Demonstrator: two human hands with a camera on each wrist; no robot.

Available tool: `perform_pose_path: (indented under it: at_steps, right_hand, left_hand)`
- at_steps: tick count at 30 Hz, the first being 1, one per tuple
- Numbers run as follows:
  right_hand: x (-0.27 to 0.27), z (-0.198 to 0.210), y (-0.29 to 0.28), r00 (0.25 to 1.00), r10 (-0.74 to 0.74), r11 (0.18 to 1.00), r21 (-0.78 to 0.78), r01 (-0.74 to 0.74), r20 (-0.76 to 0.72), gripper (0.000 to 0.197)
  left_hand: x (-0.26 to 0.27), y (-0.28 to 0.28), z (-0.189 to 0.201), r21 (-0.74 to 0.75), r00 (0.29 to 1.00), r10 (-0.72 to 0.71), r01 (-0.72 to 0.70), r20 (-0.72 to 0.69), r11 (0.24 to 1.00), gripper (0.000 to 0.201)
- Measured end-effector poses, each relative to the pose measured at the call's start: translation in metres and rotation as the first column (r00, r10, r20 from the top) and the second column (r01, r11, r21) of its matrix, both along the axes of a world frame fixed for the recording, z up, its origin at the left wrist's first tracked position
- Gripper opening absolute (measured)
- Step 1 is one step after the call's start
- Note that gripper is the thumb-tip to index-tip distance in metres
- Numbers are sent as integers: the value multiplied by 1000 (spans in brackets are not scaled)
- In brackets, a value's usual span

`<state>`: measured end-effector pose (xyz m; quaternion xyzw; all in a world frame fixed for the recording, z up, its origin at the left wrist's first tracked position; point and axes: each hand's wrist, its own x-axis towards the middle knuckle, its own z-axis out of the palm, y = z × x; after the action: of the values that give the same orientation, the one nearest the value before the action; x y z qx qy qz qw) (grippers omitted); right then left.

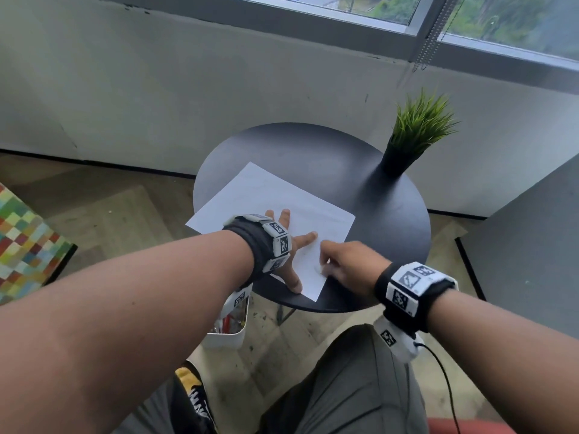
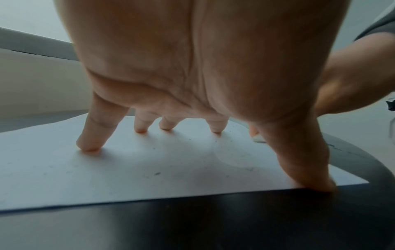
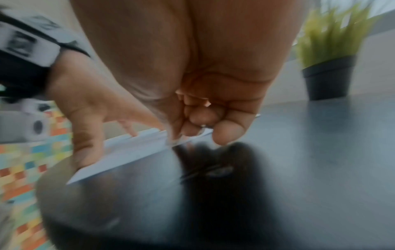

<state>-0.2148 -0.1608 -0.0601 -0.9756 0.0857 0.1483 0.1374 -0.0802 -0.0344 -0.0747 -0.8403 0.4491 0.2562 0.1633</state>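
A white rectangular sheet of paper (image 1: pixel 269 198) lies flat on the 9 o'clock half of a round black table (image 1: pixel 391 220). It is turned askew, so one corner points to 12 o'clock and another to 6 o'clock. Its 9 o'clock corner juts just past the rim. Faint grey smudges show on the sheet in the left wrist view.

The left grip (image 1: pixel 289 245), a bare hand, is released and spread wide. Its straight fingers (image 2: pixel 89 143) press their tips down on the paper's middle, with the palm arched above. The thumb (image 2: pixel 316 182) stands on the sheet's near edge, toward 6 o'clock.

The right grip (image 1: pixel 347 261), the other bare hand, comes in from 4 o'clock. Its fingers (image 3: pixel 226 132) are curled tight under the palm, and their tips are at the paper's 5 o'clock edge, just beside the left forefinger. The right wrist view is blurred, so I cannot tell whether the curled fingers pinch something small or nothing. Both wrists wear black bands with white, black-patterned marker blocks (image 1: pixel 410 286).

At 2 o'clock, near the table's rim and well apart from the sheet, a green grass-like plant in a black tapered pot (image 1: pixel 404 155) stands upright. On the wooden floor under the 7 o'clock rim sits a white plastic bin (image 1: pixel 230 335). A seat in many-coloured checks (image 1: pixel 25 242) is off at 9 o'clock, and a grey-framed window (image 1: pixel 438 29) runs past 12 o'clock.
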Motion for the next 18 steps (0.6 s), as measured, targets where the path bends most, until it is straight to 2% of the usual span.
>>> perform_pose_path:
  at_steps: [2, 4, 6, 7, 11, 13, 15, 16, 18]
  right_hand:
    - [3, -2, -4, 998, -56, 996, -71, 58, 32, 13]
    - [-3, -1, 18, 998, 55, 995, -89, -55, 4, 9]
    - [-10, -1, 34, 976, 207, 978, -21, -209, -72, 7]
    - [-9, 0, 30, 971, 218, 975, -9, -220, -95, 7]
    - [4, -1, 3, 999, 29, 997, -67, -30, -17, 13]
    - [-2, -2, 20, 996, 85, 992, -92, -86, -8, 14]
    - [-10, -2, 37, 979, 197, 980, -23, -199, -46, 11]
    - [-9, -1, 34, 980, 191, 981, -1, -192, -63, 12]
    - [4, 0, 13, 999, 31, 999, 9, -31, -43, 11]
  left_hand:
    - [0, 1, 1, 3, 1000, -6, 6, 2, 1000, 127]
    - [1, 0, -1, 8, 1000, -7, 7, 2, 1000, 127]
    - [2, 0, -3, 10, 1000, -9, 8, 14, 1000, 128]
    - [2, 0, -3, 8, 1000, -12, 11, 14, 1000, 128]
    - [2, 1, -2, -4, 1000, -12, 12, -9, 1000, 127]
    - [3, 1, -4, -3, 1000, -9, 9, -5, 1000, 127]
    - [3, 0, -5, 4, 1000, -12, 12, 10, 1000, 127]
    - [3, 0, -6, 7, 1000, -14, 14, 11, 1000, 127]
    - [3, 0, -5, 3, 1000, -16, 16, -2, 1000, 126]
